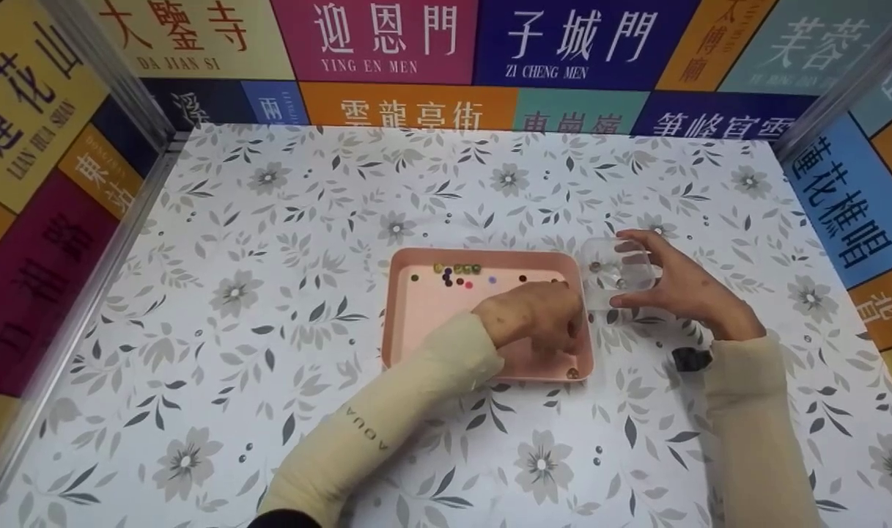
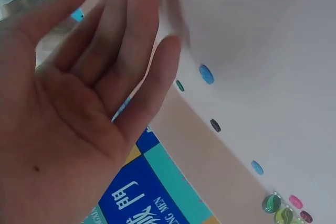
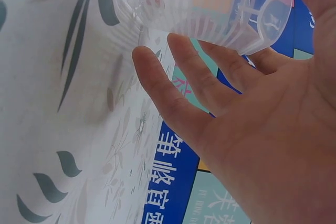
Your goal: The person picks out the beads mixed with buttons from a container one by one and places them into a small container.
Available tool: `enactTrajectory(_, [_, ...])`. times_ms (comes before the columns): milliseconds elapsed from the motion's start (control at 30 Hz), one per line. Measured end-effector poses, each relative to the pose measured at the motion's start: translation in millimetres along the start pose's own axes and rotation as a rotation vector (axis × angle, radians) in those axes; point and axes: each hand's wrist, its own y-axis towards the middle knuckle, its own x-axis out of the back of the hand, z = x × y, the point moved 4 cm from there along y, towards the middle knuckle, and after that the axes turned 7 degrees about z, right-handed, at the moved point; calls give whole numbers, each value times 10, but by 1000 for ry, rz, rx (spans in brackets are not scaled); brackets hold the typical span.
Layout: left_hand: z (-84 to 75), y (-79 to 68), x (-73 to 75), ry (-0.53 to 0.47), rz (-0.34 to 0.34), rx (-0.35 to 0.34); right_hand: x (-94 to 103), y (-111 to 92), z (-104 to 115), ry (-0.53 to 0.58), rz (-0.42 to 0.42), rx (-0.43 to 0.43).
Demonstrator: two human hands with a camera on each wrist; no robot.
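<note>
A pink rectangular tray (image 1: 391,315) holds glass marbles (image 1: 467,269) and small colored beads (image 1: 449,277) near its far wall. My left hand (image 1: 537,315) is inside the tray at the right, fingers pointing down. In the left wrist view its thumb stands apart from loosely bent fingers; some fingertips run out of frame. A brownish marble (image 1: 572,374) lies in the tray's near right corner. Just right of the tray, my right hand (image 1: 680,286) grips a clear plastic container (image 1: 640,268) between thumb and fingers. A few round marbles show through its walls.
The table (image 1: 270,220) wears a white cloth printed with gray flowers and leaves. Colorful panels with Chinese lettering (image 1: 387,37) stand behind it and along both sides. A small black object (image 1: 691,359) sits beside the right wrist.
</note>
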Motion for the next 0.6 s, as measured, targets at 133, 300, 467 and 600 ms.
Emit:
enactTrajectory(133, [-15, -10, -39, -70, 71, -39, -3, 4, -16, 0, 0, -2])
enactTrajectory(300, [-5, 10, -69, -119, 123, -36, -10, 14, -56, -5, 0, -2])
enactTrajectory(467, [-23, 19, -87, -123, 174, -77, -3, 19, -57, -4, 7, -9])
enactTrajectory(600, [-13, 23, -76, -110, 190, -61, 2, 18, -37, 2, 13, -19])
